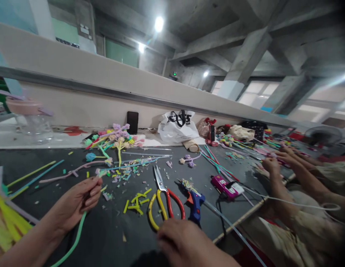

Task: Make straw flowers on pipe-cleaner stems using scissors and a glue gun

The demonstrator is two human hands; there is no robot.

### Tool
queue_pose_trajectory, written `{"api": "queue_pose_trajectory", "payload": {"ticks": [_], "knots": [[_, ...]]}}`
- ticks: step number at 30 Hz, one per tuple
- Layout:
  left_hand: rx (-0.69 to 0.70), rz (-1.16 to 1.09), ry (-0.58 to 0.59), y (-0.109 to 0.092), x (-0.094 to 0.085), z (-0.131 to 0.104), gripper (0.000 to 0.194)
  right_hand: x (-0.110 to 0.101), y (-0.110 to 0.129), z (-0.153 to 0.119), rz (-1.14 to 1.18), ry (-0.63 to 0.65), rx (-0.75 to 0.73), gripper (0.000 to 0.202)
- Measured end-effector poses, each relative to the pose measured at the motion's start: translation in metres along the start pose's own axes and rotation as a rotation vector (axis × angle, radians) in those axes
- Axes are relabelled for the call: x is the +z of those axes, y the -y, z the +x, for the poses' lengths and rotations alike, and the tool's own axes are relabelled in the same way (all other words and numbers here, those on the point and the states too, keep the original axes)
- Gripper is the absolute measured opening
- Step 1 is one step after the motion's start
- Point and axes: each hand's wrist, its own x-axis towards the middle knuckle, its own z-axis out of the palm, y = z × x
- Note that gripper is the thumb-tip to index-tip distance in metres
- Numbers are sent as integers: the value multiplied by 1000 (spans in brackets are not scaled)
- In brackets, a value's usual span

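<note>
In the head view my left hand (80,198) is closed around a light green fuzzy stem (79,230), pinched between thumb and fingers. The stem's lower part curves down past the frame's bottom edge, and a small pale tip shows above the fingers. My right hand (186,243) is at the bottom centre, at the handles of scissors (161,186) with one yellow and one red grip. Its fingers are curled under and mostly hidden, so whether it grips them is unclear. The scissors lie partly spread, blades pointing away. Short yellow stem pieces (137,203) lie left of them.
A blue glue gun (196,205) and a magenta box with a cord (226,187) lie on the right. Behind are fuzzy flowers (119,133), a phone (132,122) and a white bag (178,128). Yellow stems (8,218) pile at left. Co-workers' arms (305,178) work at right.
</note>
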Motion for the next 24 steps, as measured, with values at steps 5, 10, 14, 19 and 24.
{"api": "queue_pose_trajectory", "payload": {"ticks": [5,10,14,19,24], "knots": [[-55,5,-19,-3,7,-6,9,-23,-69,-33,-166,-258,698,33],[-112,0,-23,-2,9,-7,10,-19,-110,-33,-10,-353,989,39],[-117,-17,-57,-3,10,-6,10,-18,-113,-28,186,-357,1065,32],[-127,-21,-117,-6,9,-7,9,-18,-109,-34,535,-473,1074,28],[-159,-19,-40,-3,8,-6,9,-14,-92,-41,1109,-682,967,28]]}}
